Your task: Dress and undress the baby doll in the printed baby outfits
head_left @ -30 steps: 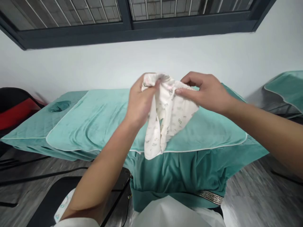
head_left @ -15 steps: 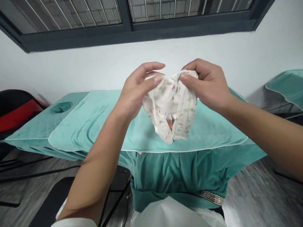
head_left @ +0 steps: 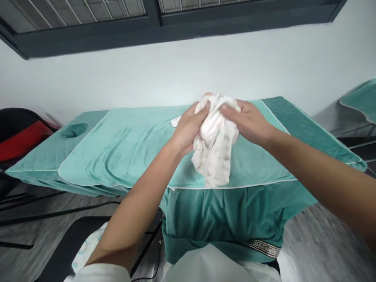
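Bunched between my two hands is a pair of small white printed baby pants (head_left: 217, 152), its lower part hanging loose over the front of the bed. My left hand (head_left: 190, 127) is closed on the left side of the gathered cloth, thumb on top. On the other side my right hand (head_left: 249, 119) pinches the fabric with its thumb pressed in. The garment's edges are blurred by motion, and the fingers behind it are hidden. A small white item (head_left: 175, 122) lies on the bed cover just behind my left hand.
A bed with a turquoise cover (head_left: 132, 145) runs along the white wall, with a face hole (head_left: 74, 130) at its left end. A black and red chair (head_left: 25, 137) stands at far left. White patterned cloth (head_left: 88, 246) rests on a black seat (head_left: 63, 254) at lower left.
The pants were spread out by the waistband; now they are bunched up, and my hands have come closer together and lower. The small white item on the bed has come into view.
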The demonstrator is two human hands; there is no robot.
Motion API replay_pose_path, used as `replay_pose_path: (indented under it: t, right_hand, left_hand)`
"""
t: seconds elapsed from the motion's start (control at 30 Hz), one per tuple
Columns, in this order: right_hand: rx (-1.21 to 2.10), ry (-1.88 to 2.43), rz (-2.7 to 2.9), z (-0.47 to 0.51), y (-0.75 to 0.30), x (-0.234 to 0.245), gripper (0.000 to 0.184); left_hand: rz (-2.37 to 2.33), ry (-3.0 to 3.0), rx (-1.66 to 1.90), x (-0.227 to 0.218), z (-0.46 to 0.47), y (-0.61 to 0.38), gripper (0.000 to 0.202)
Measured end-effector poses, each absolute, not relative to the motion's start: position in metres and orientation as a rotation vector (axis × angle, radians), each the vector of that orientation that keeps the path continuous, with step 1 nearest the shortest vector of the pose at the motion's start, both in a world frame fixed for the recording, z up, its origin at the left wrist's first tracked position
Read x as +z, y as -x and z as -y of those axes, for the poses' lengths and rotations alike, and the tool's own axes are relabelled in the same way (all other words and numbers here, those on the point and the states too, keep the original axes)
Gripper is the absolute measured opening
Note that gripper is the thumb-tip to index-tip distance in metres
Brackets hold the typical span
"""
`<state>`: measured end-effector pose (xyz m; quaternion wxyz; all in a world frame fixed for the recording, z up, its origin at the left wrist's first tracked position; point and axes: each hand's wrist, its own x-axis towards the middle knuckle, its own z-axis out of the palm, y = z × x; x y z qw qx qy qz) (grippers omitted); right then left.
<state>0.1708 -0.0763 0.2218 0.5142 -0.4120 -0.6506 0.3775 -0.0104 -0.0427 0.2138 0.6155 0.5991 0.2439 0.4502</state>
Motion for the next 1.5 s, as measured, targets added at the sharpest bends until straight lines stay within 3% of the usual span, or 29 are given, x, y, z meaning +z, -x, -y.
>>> replay_pose_path:
  t: [0.17,0.37,0.47,0.7,0.97,1.2,1.5]
  right_hand:
    - [0.820,1.003,1.403,0.070,-0.176,0.214,0.052]
    - [1.245,1.073,1.567,0.083,-0.202,0.203,0.057]
    - [1.408,1.079,1.541,0.085,-0.203,0.198,0.058]
    - [1.114,0.989,1.136,0.068,-0.200,0.188,0.051]
    - [1.512,1.021,1.540,0.072,-0.206,0.176,0.056]
    - [1.223,0.927,1.265,0.059,-0.190,0.185,0.062]
    - [1.345,1.009,1.541,0.063,-0.200,0.175,0.055]
  left_hand:
    - [-0.555,-1.477,0.609,0.202,0.052,0.005,0.043]
    - [-0.473,-1.216,0.961,0.198,0.038,-0.001,0.033]
    - [-0.437,-1.150,0.908,0.194,0.041,-0.010,0.038]
    - [-0.439,-1.302,0.552,0.178,0.056,-0.011,0.047]
    - [-0.505,-1.208,0.927,0.169,0.027,-0.020,0.041]
    - [-0.493,-1.237,0.569,0.171,0.028,-0.006,0.051]
    - [-0.330,-1.036,0.923,0.161,0.024,-0.018,0.043]
